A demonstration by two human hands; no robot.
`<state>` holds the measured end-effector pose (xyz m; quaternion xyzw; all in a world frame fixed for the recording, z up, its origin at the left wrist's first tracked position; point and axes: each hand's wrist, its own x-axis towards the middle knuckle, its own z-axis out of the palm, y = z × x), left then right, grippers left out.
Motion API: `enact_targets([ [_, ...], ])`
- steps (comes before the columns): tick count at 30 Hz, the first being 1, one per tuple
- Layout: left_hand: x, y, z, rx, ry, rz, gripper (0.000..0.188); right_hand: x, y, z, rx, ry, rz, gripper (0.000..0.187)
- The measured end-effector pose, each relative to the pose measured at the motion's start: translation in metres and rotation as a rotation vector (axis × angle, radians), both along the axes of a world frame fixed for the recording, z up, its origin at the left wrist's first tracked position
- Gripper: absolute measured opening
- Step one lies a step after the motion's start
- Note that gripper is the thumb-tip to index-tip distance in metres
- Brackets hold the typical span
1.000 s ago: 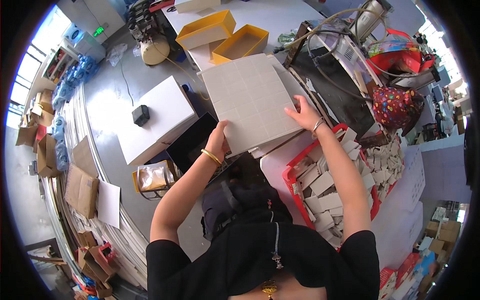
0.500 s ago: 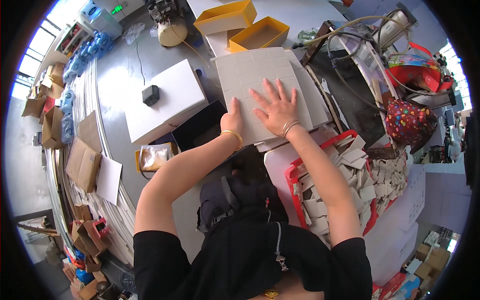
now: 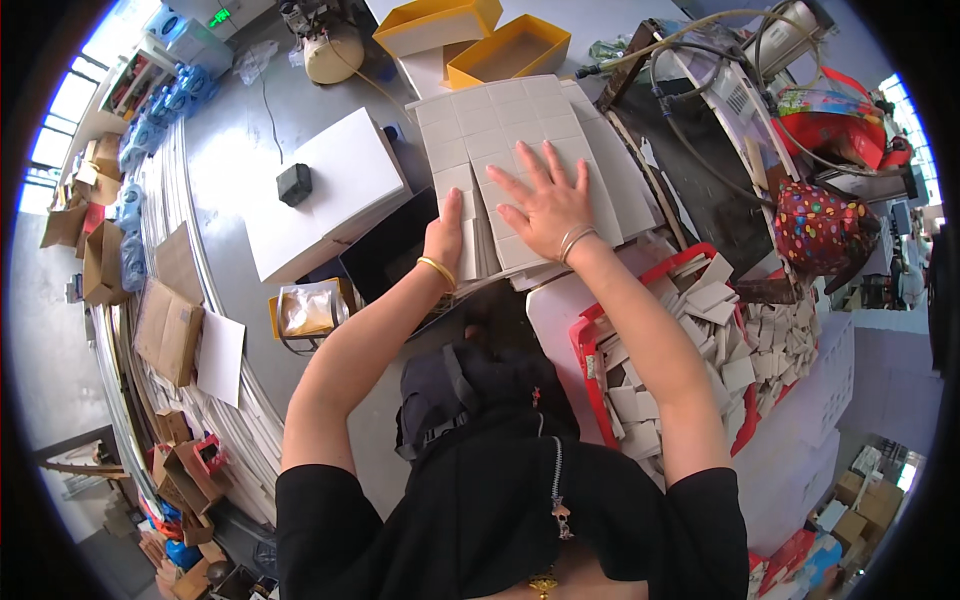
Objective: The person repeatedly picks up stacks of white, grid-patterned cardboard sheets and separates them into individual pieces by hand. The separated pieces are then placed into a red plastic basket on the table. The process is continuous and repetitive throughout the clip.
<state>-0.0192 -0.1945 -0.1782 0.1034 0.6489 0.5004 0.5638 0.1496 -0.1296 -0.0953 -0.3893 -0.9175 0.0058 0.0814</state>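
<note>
Far left of frame: flattened brown cartons (image 3: 165,325) stacked along the floor edge, with a white sheet (image 3: 220,357) beside them. Left of centre: a white box (image 3: 330,195) carrying a small black block (image 3: 294,184); below it, a small yellow tray (image 3: 308,312) holding a clear bag.

Centre: grey scored board (image 3: 520,165), cut into a grid of small rectangles, lying flat on a stack on the bench. Left hand (image 3: 444,232) set at the board's near left edge, fingers curled against the side of the stack, thumb on top; closed on the edge rather than lifting it, as far as can be told. Right hand (image 3: 545,200) pressed flat on the board's face, fingers spread wide, clamped on nothing. Hands near each other, not touching.

Upper centre: two yellow box halves (image 3: 470,35) beyond the board. Right of centre: red crate (image 3: 590,350) heaped with separated grey pieces (image 3: 690,330).

Judgement: step in hand appears to be steadying and squaring the board. Next move likely calls for firm downward pressure from the right palm and a clean grip along a score line.
</note>
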Motion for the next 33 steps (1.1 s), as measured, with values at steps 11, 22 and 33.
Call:
enact_targets([
  [11,-0.018,-0.017,0.040,-0.072,0.038,-0.197,0.068,-0.001,0.001,-0.003,0.016,0.013,-0.003,0.051],
  [22,-0.024,-0.058,0.064,0.601,0.805,-0.102,0.036,-0.004,-0.002,0.024,-0.247,0.593,0.106,0.066],
  [33,0.023,-0.047,0.155,0.786,0.275,-0.317,0.062,0.029,-0.047,0.077,-1.065,1.884,-0.149,0.030],
])
